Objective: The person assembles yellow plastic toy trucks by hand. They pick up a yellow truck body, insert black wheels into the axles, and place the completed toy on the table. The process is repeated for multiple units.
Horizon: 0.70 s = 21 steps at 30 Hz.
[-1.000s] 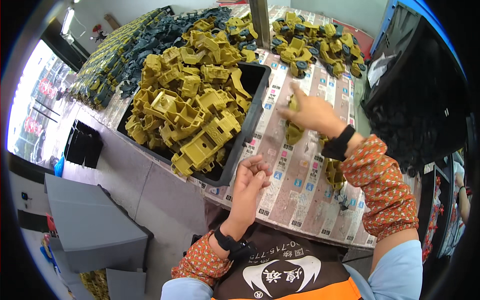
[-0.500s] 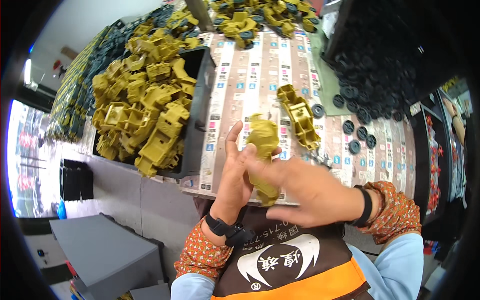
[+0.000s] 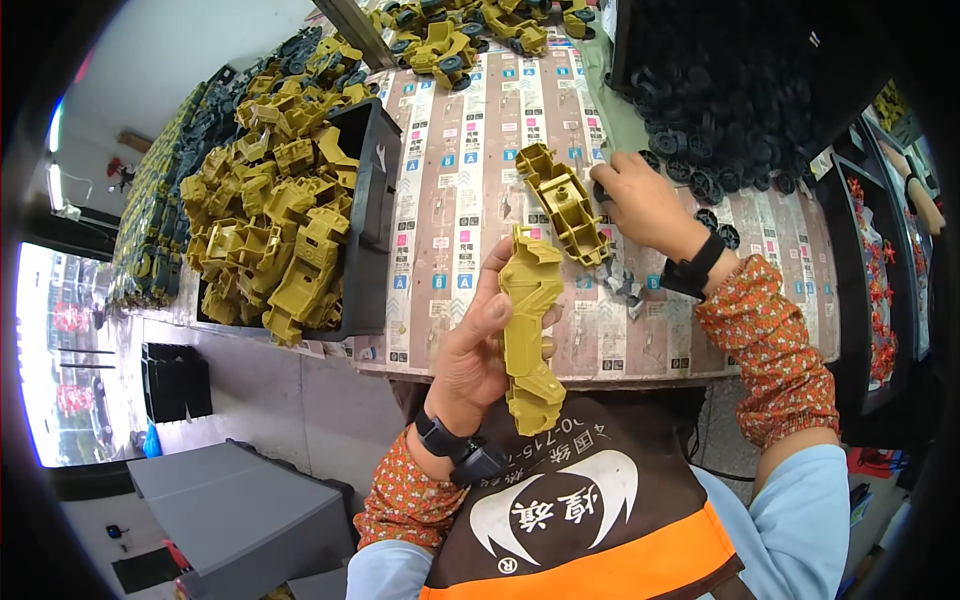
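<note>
Since the earlier frame, we are recording the right hand moving away from the held yellow body; it is now reaching over the surface to a dark wheel just beside a second yellow body. Its fingers are bunching at that wheel, though we are not able to tell whether they are pinching it. We are finding the held yellow body in the left hand, thumb and fingers pressing its sides, before the surface's near edge. We are also noting loose wheels lying farther right and a black crate holding heaped yellow parts.
</note>
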Each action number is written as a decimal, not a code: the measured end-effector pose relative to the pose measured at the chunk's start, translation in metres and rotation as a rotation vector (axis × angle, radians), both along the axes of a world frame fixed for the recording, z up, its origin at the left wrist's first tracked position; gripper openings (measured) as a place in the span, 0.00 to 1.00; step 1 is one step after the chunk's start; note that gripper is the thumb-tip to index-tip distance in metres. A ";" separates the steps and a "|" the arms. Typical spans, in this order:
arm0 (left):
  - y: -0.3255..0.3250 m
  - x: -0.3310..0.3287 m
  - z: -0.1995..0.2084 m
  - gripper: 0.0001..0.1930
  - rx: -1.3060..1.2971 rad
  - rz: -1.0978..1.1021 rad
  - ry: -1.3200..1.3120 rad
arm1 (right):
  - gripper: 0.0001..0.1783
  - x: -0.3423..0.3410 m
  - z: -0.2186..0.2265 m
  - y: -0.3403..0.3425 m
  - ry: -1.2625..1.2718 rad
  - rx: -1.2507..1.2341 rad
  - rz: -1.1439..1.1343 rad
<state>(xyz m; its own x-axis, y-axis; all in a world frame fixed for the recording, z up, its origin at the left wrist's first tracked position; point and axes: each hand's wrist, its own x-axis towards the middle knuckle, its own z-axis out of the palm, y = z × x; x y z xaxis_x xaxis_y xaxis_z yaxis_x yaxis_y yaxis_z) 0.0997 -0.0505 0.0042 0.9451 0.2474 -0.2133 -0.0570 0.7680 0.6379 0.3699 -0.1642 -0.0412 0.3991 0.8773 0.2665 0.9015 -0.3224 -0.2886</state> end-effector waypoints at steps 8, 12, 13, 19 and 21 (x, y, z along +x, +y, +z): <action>-0.009 0.005 -0.005 0.24 -0.380 0.071 -0.004 | 0.19 -0.099 0.066 -0.036 1.286 0.383 0.069; -0.015 0.009 -0.016 0.25 -0.099 0.061 0.128 | 0.23 -0.137 0.054 -0.034 0.866 0.522 -0.023; -0.015 0.009 -0.012 0.26 0.009 0.064 0.120 | 0.24 -0.137 0.053 -0.036 0.840 0.522 -0.014; -0.025 0.002 -0.003 0.30 0.115 0.069 0.066 | 0.27 -0.144 0.058 -0.040 0.728 0.461 0.038; -0.026 -0.001 -0.007 0.29 0.173 0.088 0.121 | 0.27 -0.144 0.059 -0.042 1.033 0.498 0.071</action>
